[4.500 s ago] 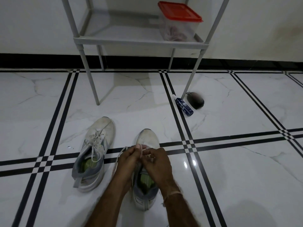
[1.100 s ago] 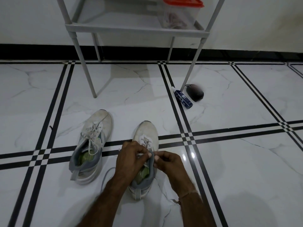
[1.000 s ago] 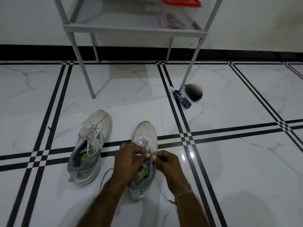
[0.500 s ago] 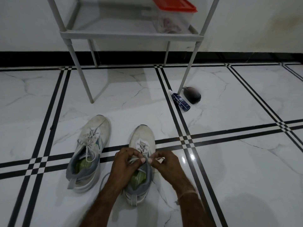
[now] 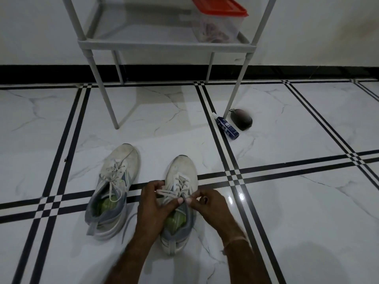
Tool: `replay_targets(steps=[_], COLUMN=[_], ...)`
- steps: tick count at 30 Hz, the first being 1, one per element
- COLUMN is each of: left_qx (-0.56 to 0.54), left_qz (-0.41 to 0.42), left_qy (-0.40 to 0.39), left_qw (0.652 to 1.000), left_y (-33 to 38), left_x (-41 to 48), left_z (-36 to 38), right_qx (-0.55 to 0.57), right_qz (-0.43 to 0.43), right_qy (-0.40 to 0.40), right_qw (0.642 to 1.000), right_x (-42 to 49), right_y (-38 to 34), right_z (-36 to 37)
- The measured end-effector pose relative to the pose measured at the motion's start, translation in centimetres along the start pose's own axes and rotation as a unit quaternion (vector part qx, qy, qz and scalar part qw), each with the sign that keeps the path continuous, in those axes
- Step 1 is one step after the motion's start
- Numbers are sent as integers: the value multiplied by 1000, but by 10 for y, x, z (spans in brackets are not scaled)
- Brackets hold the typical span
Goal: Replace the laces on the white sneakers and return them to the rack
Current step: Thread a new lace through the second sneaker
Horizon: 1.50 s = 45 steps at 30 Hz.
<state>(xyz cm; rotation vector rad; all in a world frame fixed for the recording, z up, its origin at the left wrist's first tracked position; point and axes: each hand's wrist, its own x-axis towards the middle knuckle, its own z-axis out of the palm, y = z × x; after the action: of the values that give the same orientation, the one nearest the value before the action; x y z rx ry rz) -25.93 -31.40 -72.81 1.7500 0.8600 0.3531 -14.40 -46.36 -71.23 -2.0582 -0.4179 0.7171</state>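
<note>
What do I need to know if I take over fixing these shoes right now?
Left hand and right hand each pinch the lace over the right-side sneaker, which is laced near the toe.
The left-side sneaker is laced, with its ends loose. Both sneakers stand on the floor in front of the rack.
To do: finish lacing, tie, then put both on the rack.

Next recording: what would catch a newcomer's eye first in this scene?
The left hand and right hand meet low in the middle, both pinching the lace of a white sneaker on the marble floor. A second sneaker lies just to its left. Behind them, a red-lidded container sits on the grey rack.
</note>
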Motion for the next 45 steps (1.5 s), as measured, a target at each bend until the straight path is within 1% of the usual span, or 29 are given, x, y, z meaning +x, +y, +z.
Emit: replay_targets(steps=[2, 3, 4, 5, 6, 7, 8, 9, 11, 12, 14, 16, 18, 22, 26, 28, 31, 33, 35, 36, 37, 38, 39, 40, 41, 42, 43, 44, 45], left_qx=[-32, -40, -41, -41, -40, -43, -46, -47, -50, -53, -54, -46, -43, -26, 15, -5, -84, -57, 24, 69, 120, 166, 193, 192, 175, 160, 140, 107, 75], left_qz=[-25, -32, -35, -35, -37, -39, -42, -43, -38, -34, -22, -11, -11, 11, 48, 21, -41, 0, 82, 112, 130, 128, 107, 77, 32, -17, -54, -74, -77], left_qy=[-14, -24, -33, -36, -35, -33, -34, -36, -40, -46, -59, -64, -65, -48, -20, -3, 3, 0, 20, 48, 95, 140, 168, 173, 161, 143, 132, 128, 125], left_qw=[999, 998, 998, 998, 998, 998, 997, 997, 997, 997, 997, 997, 997, 998, 999, 1000, 996, 998, 996, 990, 980, 968, 961, 963, 971, 977, 980, 983, 986], left_y=[-5, -6, -5, -3, -2, -2, 0, 1, 1, 3, 6, 5, 4, 4, 0, -6, -8, -3, 6, 8, 10, 12, 15, 20, 24, 27, 26, 26, 26], left_x=[2, 2, 2, 2, 2, 2, 2, 2, 2, 2, 1, 2, 4, 3, 3, 3, -4, -4, 0, 3, 5, 2, -4, -12, -18, -22, -22, -21, -19], left_z=[-2, -3, -4, -4, -3, -3, -3, -4, -6, -8, -14, -18, -20, -15, -11, -10, -5, -7, -12, -13, -14, -14, -12, -8, -3, 3, 8, 11, 13], right_qx=[9, 72, 172, 292, 401, 478, 501, 461, 242, 151, 49, 0, 5, 94, 138, 164, 205, 187, 105, 12, -78, -128, -126, -81, -14, 35, 56, 69, 78], right_qz=[-6, -14, -16, -12, -7, -1, 7, 14, 11, -3, -25, -36, -42, -46, -7, 39, 94, 74, -4, -33, -44, -38, -28, -9, 28, 73, 105, 113, 107], right_qy=[9, 18, 35, 55, 72, 89, 108, 120, 129, 111, 39, 5, 15, 31, 42, 57, 80, 68, 70, 116, 197, 288, 353, 357, 303, 217, 142, 107, 108], right_qw=[1000, 997, 984, 955, 913, 874, 859, 879, 961, 982, 998, 999, 999, 994, 990, 984, 971, 977, 992, 993, 976, 948, 927, 930, 953, 973, 983, 986, 985], right_x=[-1, -1, -1, 0, 3, 5, 9, 11, 9, 6, 2, -1, 0, -1, 1, 4, 1, 1, 6, 11, 13, 9, 4, -1, -4, -5, -5, -3, 0], right_y=[1, -3, -10, -21, -30, -39, -43, -45, -40, -32, -15, -2, 4, -4, -3, 3, 12, 13, 10, 7, 5, 1, -4, -8, -11, -12, -13, -12, -11], right_z=[3, 2, -3, -10, -19, -29, -37, -41, -38, -32, -16, -1, 6, 12, 17, 19, 20, 17, 14, 14, 16, 17, 19, 20, 23, 29, 35, 40, 45])
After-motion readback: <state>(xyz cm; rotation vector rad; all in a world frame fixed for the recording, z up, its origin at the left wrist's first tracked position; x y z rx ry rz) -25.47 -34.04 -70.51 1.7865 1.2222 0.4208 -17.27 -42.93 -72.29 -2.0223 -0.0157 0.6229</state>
